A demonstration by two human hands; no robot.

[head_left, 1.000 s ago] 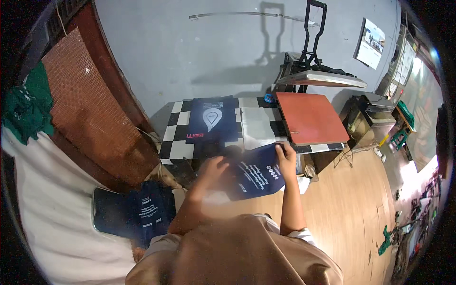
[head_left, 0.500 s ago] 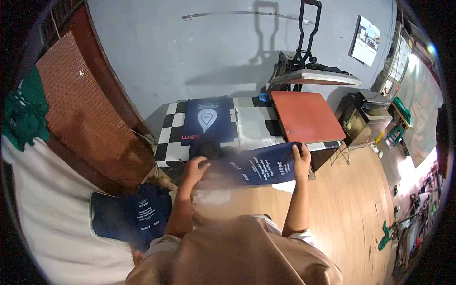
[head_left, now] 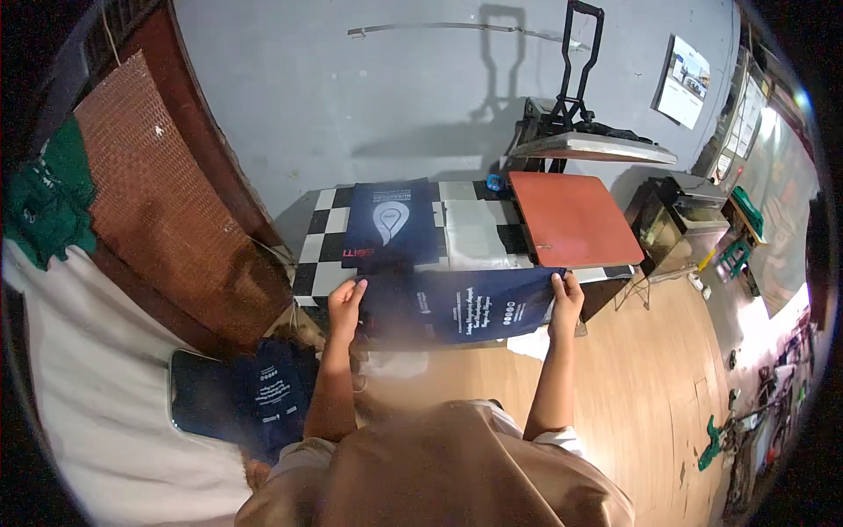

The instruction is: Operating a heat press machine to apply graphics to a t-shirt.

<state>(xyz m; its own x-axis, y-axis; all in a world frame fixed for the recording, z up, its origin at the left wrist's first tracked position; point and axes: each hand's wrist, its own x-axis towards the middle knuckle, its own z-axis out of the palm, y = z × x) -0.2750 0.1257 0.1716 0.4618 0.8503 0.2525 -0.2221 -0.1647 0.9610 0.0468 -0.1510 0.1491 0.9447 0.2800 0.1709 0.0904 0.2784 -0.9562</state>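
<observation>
Stretched between my two hands at the front edge of a checkered table (head_left: 307,277) is a navy printed fabric piece (head_left: 470,307) with white lettering. My left hand (head_left: 346,307) pinches its left end, thumb on top. My right hand (head_left: 565,303) grips the right end in the same way. Part of the held piece is blurred by haze in the picture. Just beyond it lies another navy piece (head_left: 389,220) bearing a white drop-shaped print and pink marks, beside a pale sheet (head_left: 474,228).
An orange press pad (head_left: 575,220) sits at the table's right under a raised metal plate (head_left: 597,145). A glass-sided box (head_left: 680,220) stands farther right. Navy fabrics (head_left: 277,395) lie low at the left, near white cloth (head_left: 105,369), green cloth (head_left: 48,202) and a woven mat (head_left: 149,149).
My hands have moved apart, my left one up and leftward, my right one rightward. The held fabric is now pulled out straight and level along the table's edge.
</observation>
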